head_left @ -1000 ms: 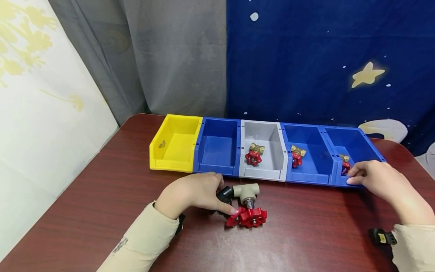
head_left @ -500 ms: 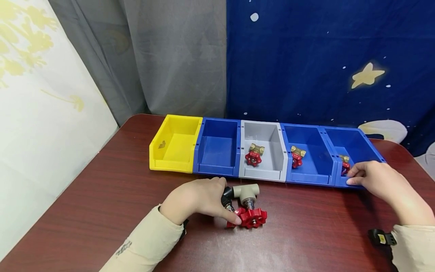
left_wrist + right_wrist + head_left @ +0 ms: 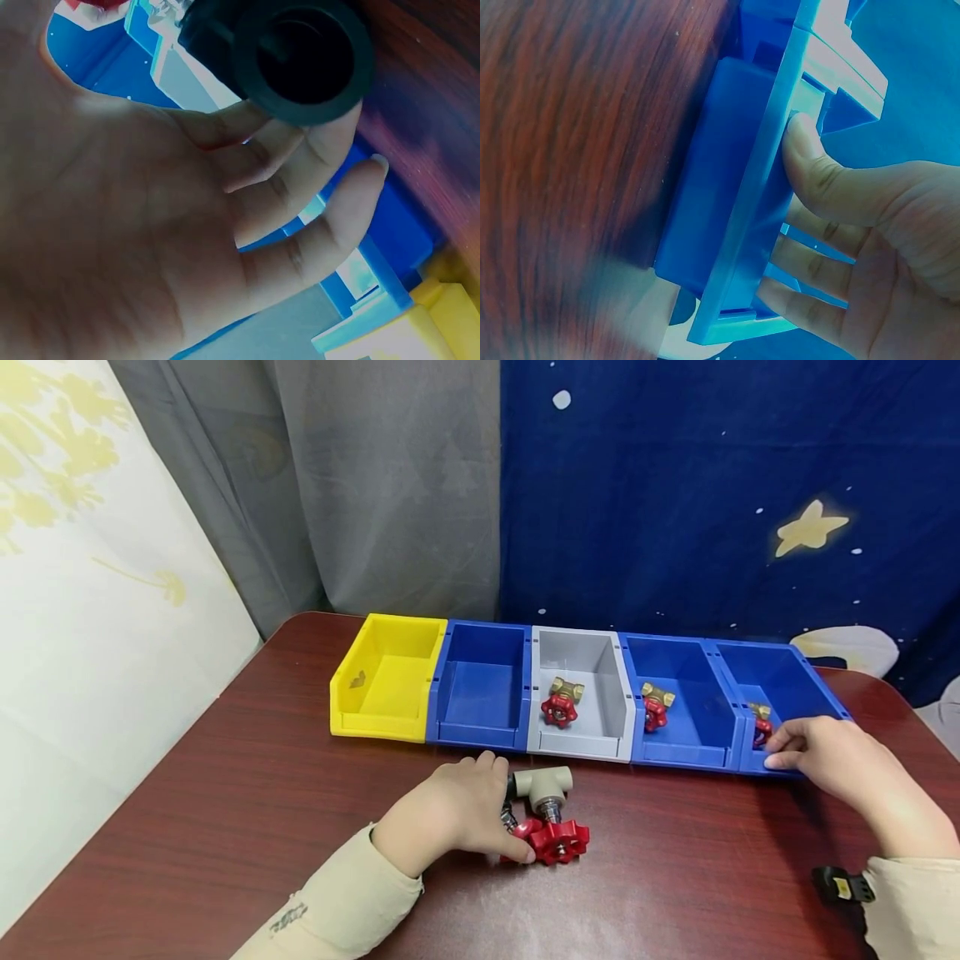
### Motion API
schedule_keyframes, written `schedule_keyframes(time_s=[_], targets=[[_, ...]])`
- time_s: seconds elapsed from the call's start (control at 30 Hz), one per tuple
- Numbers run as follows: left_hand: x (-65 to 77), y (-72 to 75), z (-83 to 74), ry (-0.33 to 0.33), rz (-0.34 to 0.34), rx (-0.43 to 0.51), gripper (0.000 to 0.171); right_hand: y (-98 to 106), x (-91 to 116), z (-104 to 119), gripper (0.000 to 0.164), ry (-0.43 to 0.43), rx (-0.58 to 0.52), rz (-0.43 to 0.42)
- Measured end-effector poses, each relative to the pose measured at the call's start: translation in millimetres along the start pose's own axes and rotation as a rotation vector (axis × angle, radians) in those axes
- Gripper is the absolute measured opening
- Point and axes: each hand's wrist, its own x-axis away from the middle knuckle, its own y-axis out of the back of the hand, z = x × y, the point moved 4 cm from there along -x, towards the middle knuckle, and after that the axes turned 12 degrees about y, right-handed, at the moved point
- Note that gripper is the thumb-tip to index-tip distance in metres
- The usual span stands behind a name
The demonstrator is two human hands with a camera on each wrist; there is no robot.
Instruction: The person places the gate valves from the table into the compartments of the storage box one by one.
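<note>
My left hand (image 3: 450, 810) grips a black-bodied valve with a red handwheel, mostly hidden under the fingers in the head view. In the left wrist view the round open end of this black valve (image 3: 251, 82) faces the camera, with fingers curled behind it. Right beside it on the table lies a beige tee-shaped valve (image 3: 542, 785) with a red handwheel (image 3: 560, 842). Far to the right, my right hand (image 3: 836, 756) pinches the front lip of the rightmost blue bin (image 3: 739, 232), thumb on the rim and fingers inside. A brass valve (image 3: 762, 727) with a red wheel sits in that bin, near the fingertips.
Along the table's back stand a yellow bin (image 3: 393, 681), a blue bin (image 3: 483, 689), a grey bin (image 3: 600, 743) and another blue bin (image 3: 693, 753). Brass valves with red wheels lie in the grey bin (image 3: 564, 697) and the blue one beside it (image 3: 656, 703). Curtains hang behind.
My left hand has shifted slightly to the right and closed further over the black valve, covering more of it. The right hand has kept its place on the bin.
</note>
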Motion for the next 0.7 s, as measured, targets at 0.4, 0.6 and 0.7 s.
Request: schedule_keyframes(time_s=[0.4, 0.6, 0.7], targets=[[-0.5, -0.2, -2.7, 0.007, -0.052, -0.025, 0.072, -0.4, -0.1, -1.5, 0.014, 0.009, -0.004, -0.007], [-1.6, 2.0, 1.7, -0.003, -0.042, -0.043, 0.070, -1.6, -0.2, -1.1, 0.013, 0.023, -0.008, -0.013], [-3.1, 2.2, 3.5, -0.021, -0.040, -0.048, 0.067, -1.7, -0.1, -0.7, 0.012, 0.025, -0.009, -0.014]])
